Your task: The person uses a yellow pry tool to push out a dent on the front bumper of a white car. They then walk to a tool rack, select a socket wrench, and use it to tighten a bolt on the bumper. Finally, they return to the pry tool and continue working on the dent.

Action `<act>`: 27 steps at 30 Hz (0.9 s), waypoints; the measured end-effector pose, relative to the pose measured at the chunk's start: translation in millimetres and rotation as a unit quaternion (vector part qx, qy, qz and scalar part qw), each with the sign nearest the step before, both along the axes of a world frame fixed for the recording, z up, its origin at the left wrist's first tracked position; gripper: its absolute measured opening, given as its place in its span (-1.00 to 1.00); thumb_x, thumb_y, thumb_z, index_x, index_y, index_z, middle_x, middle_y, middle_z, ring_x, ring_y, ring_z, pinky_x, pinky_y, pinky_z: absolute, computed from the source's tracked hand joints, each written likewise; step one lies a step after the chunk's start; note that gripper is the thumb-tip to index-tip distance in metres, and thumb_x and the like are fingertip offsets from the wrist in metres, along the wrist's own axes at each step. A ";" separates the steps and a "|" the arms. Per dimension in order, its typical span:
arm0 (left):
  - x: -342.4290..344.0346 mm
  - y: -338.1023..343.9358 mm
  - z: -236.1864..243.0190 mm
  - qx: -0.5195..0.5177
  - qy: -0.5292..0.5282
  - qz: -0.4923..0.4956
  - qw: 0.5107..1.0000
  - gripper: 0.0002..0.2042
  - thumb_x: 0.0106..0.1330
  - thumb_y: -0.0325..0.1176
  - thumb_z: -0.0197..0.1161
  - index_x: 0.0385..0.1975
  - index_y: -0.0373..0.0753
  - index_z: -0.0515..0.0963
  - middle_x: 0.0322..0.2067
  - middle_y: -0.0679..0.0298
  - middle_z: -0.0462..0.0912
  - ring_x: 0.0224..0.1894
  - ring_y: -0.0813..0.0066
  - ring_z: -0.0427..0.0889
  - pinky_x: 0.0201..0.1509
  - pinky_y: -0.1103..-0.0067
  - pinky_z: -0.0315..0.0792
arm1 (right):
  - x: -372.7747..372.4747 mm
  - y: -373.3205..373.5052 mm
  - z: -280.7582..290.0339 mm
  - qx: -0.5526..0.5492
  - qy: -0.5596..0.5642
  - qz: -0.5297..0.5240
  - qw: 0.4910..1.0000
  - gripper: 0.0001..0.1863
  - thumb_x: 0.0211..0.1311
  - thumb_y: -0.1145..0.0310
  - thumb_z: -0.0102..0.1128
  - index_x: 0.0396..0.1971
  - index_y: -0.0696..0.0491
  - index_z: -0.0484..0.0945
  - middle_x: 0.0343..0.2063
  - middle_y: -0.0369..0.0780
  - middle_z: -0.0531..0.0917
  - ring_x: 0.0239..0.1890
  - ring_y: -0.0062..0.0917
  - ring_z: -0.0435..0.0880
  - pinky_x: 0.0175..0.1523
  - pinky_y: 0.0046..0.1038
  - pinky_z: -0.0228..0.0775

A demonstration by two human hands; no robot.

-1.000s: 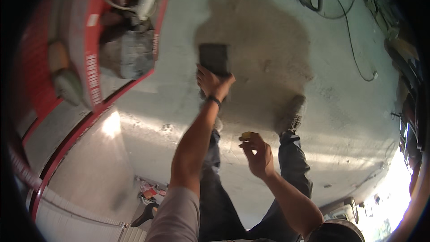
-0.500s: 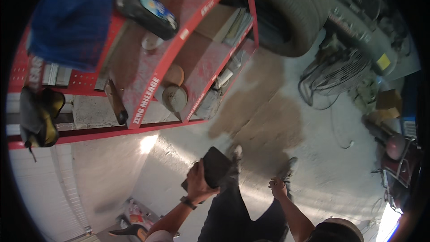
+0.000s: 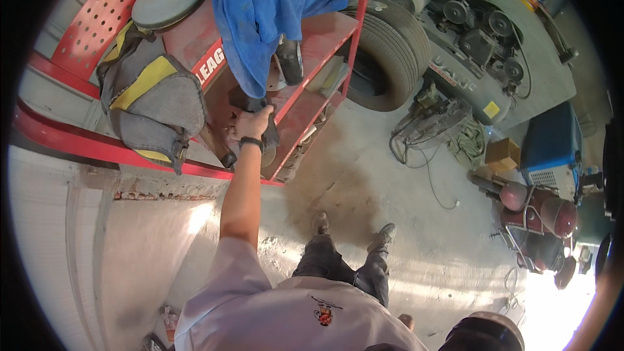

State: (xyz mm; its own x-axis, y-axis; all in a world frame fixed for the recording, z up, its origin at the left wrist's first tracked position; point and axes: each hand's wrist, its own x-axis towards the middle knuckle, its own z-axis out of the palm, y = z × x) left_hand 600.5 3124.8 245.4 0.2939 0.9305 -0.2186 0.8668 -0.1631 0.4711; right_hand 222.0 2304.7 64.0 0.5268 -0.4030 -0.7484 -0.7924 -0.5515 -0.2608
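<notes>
My left hand (image 3: 252,125), with a dark band at its wrist, reaches into the red shelf unit (image 3: 328,34). Its fingers are closed on a black flat object (image 3: 270,135), which is partly hidden by the hand and shelf shadow. Just above, a blue cloth (image 3: 260,10) drapes over the upper shelf, and a black bottle (image 3: 290,62) stands behind its lower edge. A grey and yellow fabric item (image 3: 159,94) hangs left of my hand. Only a small part of my right hand (image 3: 406,320) shows beside my shirt; its fingers are not distinguishable.
A round grey disc (image 3: 168,1) lies on the upper shelf. A tire (image 3: 390,55) leans beyond the shelf unit, near an air compressor (image 3: 465,88). A cable (image 3: 432,185) trails over the floor. Rightward are a cardboard box (image 3: 502,155), a blue machine (image 3: 552,143) and red cylinders (image 3: 559,214).
My left hand has moved forward from above my legs into the shelf unit with the black object. My right hand has drawn back toward my body. The view has shifted.
</notes>
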 end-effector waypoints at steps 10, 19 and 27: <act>-1.3 -22.8 -19.2 0.216 -0.021 -0.023 0.976 0.16 0.02 0.26 0.48 0.51 -0.30 0.03 0.45 -0.13 0.13 0.46 -0.17 0.15 0.42 -0.12 0.06 | -85.6 56.3 -20.4 0.056 0.005 0.063 0.996 -0.81 0.33 0.38 0.18 -0.13 0.08 0.64 -0.31 -0.17 0.78 -0.36 -0.41 0.79 -0.33 -0.39 0.61; -306.6 -180.5 -195.4 -0.030 0.118 -0.518 0.847 -0.26 0.28 0.04 0.34 0.39 -0.20 0.33 0.14 -0.17 0.60 0.20 -0.20 0.55 0.30 0.06 0.40 | -67.7 49.7 -33.4 0.126 -0.088 -0.233 0.960 -0.70 0.38 0.33 0.19 0.04 0.10 0.62 -0.26 -0.14 0.77 -0.29 -0.45 0.80 -0.33 -0.41 0.60; -367.1 -286.7 -248.3 -0.198 0.331 -0.647 0.658 -0.48 0.33 -0.07 0.28 0.19 -0.27 0.52 -0.05 -0.04 0.68 -0.08 0.04 0.66 0.06 0.23 0.52 | -182.9 12.1 -1.3 0.013 -0.071 -0.208 0.975 -0.64 0.24 0.12 0.17 -0.10 -0.03 0.76 -0.12 -0.03 0.77 0.00 -0.11 0.73 0.15 -0.20 0.55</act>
